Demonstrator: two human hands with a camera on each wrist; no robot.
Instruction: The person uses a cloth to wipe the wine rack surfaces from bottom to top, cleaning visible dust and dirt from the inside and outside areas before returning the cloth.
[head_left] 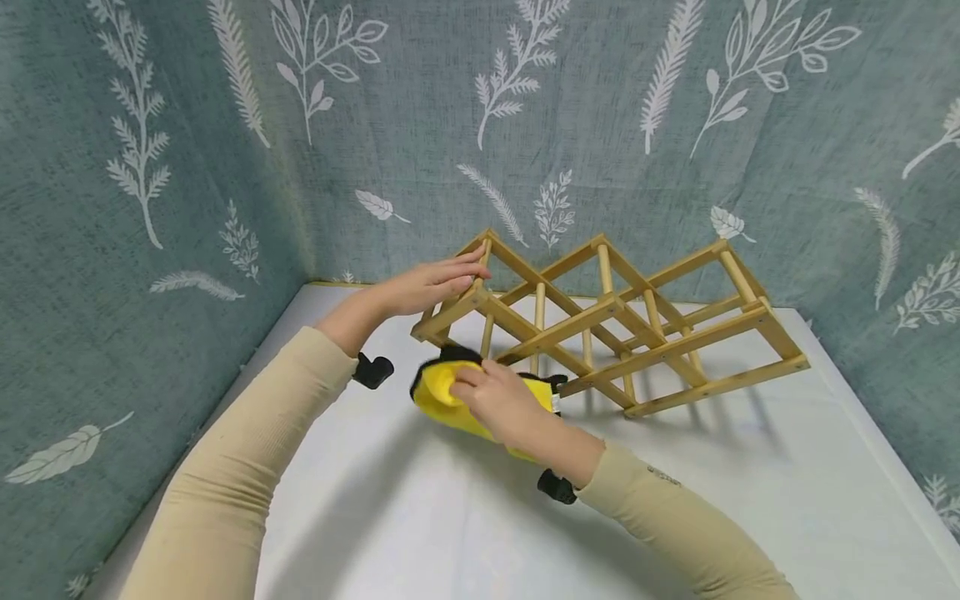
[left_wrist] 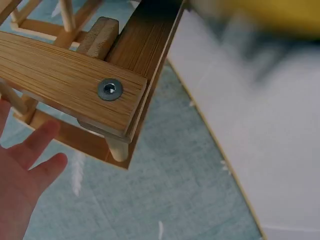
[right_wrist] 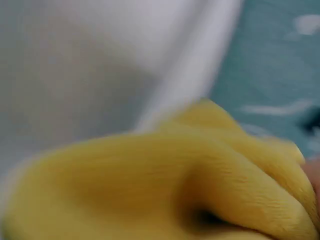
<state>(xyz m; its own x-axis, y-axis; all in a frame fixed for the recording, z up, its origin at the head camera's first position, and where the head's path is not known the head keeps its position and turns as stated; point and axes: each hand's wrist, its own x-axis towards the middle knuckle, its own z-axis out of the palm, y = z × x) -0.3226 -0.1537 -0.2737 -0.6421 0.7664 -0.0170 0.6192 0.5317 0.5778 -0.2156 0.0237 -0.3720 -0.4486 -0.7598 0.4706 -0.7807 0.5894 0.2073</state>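
A wooden folding rack (head_left: 617,310) of crossed slats and round dowels stands at the back of the white table. My left hand (head_left: 433,286) rests on its upper left end, fingers stretched over the dowel. In the left wrist view the fingers of my left hand (left_wrist: 30,167) are spread beside a slat with a metal bolt. My right hand (head_left: 506,404) grips a bunched yellow cloth (head_left: 536,389) with black edging and a small white tag, just in front of the rack's left end. Soft folds of the yellow cloth (right_wrist: 165,170) fill much of the right wrist view, partly blurred.
The white table (head_left: 420,533) meets patterned grey-green fabric walls (head_left: 420,167) at the back and sides. Black wrist-worn devices (head_left: 372,371) show beside both wrists. The rack's right end (head_left: 780,333) reaches toward the table's right side.
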